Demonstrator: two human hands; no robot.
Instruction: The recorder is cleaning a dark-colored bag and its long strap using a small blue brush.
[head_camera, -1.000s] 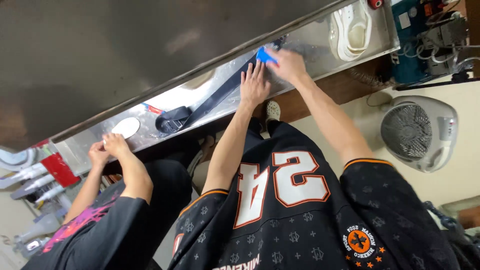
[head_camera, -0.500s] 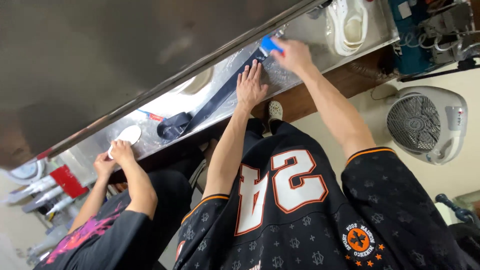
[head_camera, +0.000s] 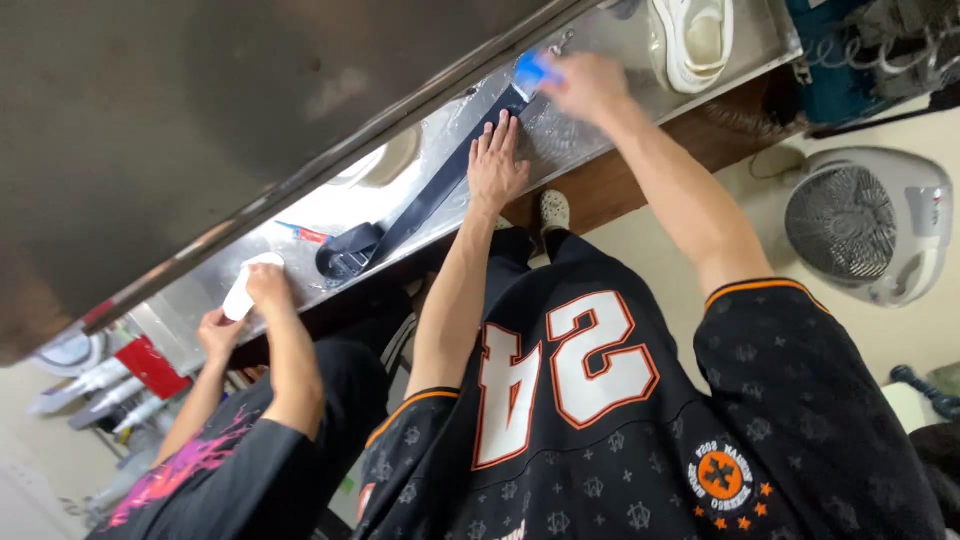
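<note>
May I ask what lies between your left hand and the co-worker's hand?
Head view: a dark strap running from the left hand towards the co-worker's hand, plus a small red tube.

You stand in a small workshop: a steel-topped bench (head_camera: 600, 140) shared with a co-worker, shoe soles (head_camera: 690, 40) along its far edge, a floor fan (head_camera: 860, 225).

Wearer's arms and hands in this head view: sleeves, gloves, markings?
Both hands bare, no gloves: left hand, right hand. Forearms uncovered. Short black sleeves with orange-edged cuffs, small grey pattern, and a round orange patch with stars near the right shoulder. No watch or rings visible.
</note>
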